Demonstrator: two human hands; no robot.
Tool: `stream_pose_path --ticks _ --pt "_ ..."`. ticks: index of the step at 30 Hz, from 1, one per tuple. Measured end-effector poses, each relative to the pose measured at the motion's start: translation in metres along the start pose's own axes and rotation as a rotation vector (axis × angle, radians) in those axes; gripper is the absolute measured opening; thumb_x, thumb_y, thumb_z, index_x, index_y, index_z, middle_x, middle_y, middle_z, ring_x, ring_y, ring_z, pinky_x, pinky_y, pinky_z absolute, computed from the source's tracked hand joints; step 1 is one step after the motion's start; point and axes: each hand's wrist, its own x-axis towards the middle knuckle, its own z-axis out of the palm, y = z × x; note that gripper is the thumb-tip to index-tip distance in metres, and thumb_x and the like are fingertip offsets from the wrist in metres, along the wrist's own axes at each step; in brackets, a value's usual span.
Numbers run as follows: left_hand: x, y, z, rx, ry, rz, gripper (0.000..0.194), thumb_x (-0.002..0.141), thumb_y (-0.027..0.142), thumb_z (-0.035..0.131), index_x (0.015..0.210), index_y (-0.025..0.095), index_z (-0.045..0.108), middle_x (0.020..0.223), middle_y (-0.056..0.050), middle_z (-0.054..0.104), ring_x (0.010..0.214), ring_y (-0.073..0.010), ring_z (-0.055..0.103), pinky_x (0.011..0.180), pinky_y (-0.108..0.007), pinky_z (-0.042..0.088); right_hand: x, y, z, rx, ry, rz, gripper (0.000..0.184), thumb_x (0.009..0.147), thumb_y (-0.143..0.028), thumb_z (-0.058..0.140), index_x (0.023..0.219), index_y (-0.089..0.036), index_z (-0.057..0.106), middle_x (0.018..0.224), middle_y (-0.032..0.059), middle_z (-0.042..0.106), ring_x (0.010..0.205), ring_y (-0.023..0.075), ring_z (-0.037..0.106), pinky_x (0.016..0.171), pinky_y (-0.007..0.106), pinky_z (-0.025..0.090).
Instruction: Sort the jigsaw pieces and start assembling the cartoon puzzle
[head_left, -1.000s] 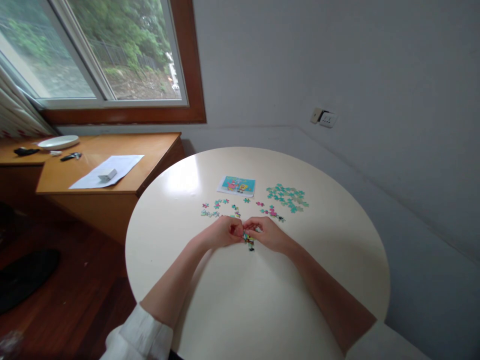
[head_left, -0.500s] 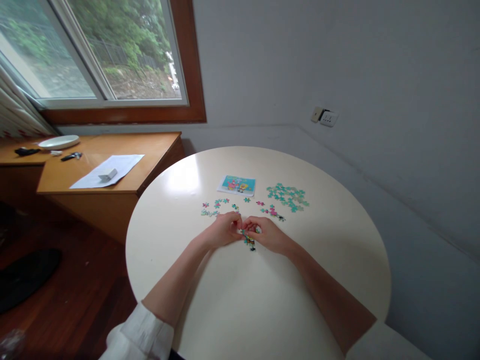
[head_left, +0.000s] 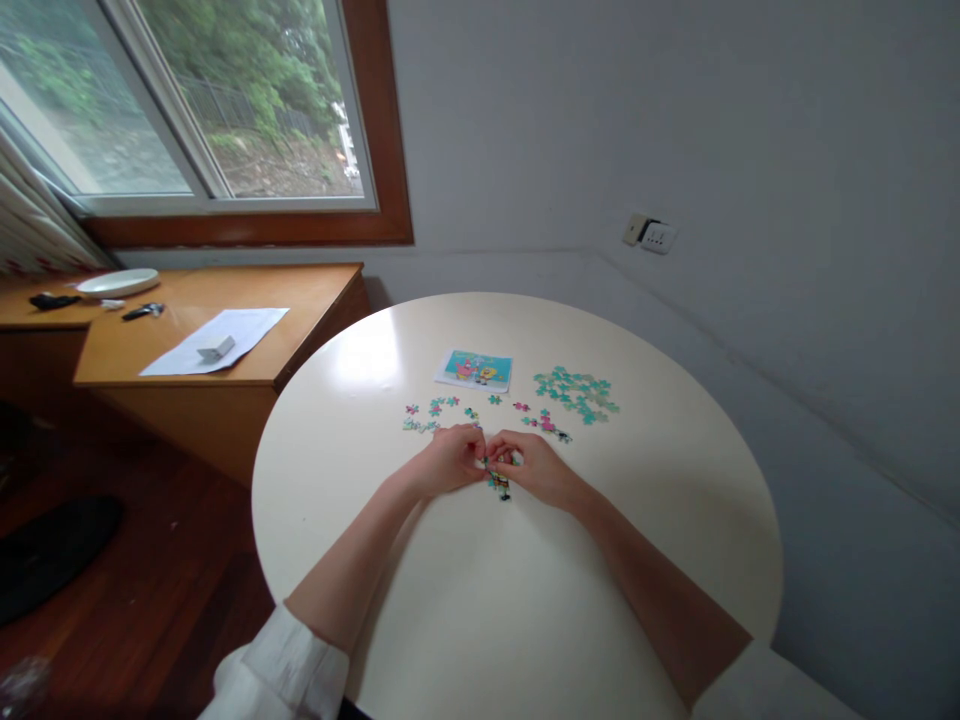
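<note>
Both hands meet over a small cluster of joined jigsaw puzzle pieces (head_left: 500,485) in yellow, green and black. My left hand (head_left: 452,458) is closed, its thumb and fingertips pinching the cluster's left edge. From the other side my right hand (head_left: 531,467) pinches the same cluster, thumb on top and fingers curled. The fingers cover the upper part of the cluster. Just beyond the hands lie loose pieces (head_left: 436,408) on the left and a pink joined group (head_left: 547,423) on the right.
A picture card (head_left: 475,370) with cartoon figures lies behind the pieces on the round white table (head_left: 480,620). A heap of teal pieces (head_left: 576,393) spreads to the right. On the left, a wooden desk (head_left: 322,310) bears paper (head_left: 240,335) and a white plate (head_left: 120,282).
Hardly anything differs. The fingertips have drawn slightly closer together over the puzzle cluster.
</note>
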Motion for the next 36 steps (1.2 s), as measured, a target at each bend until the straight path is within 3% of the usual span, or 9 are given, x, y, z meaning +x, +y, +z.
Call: stream_pose_path --ticks 16,25,36 --pt "-0.0007 -0.0003 0.0008 -0.006 0.002 -0.037 0.012 0.063 0.015 0.064 0.066 0.017 0.052 0.067 0.004 0.055 0.066 -0.0113 0.048 0.067 -0.024 0.036 0.0017 0.0041 0.0015 -0.124 0.074 -0.043 0.005 0.069 -0.015 0.056 0.072 -0.018 0.059 0.064 -0.0026 0.053 0.058 0.0103 0.046 0.057 0.023 0.038" --pt "-0.0010 0.0021 0.0022 0.037 -0.052 -0.005 0.028 0.057 0.029 0.077 0.073 0.017 0.058 0.083 -0.002 0.058 0.083 -0.0182 0.051 0.082 -0.034 0.033 0.0006 0.0037 -0.0038 -0.144 0.046 -0.034 0.010 0.067 -0.010 0.052 0.070 -0.017 0.058 0.066 -0.0027 0.055 0.061 0.0104 0.048 0.059 0.022 0.038" --pt "-0.0016 0.0011 0.0034 0.017 -0.112 0.055 0.012 0.064 0.019 0.072 0.075 0.019 0.067 0.093 -0.005 0.062 0.095 -0.0216 0.053 0.092 -0.039 0.029 0.0006 0.0020 -0.0043 -0.141 0.018 -0.032 0.015 0.064 -0.007 0.049 0.070 -0.017 0.057 0.066 -0.0034 0.056 0.061 0.0095 0.048 0.059 0.021 0.038"
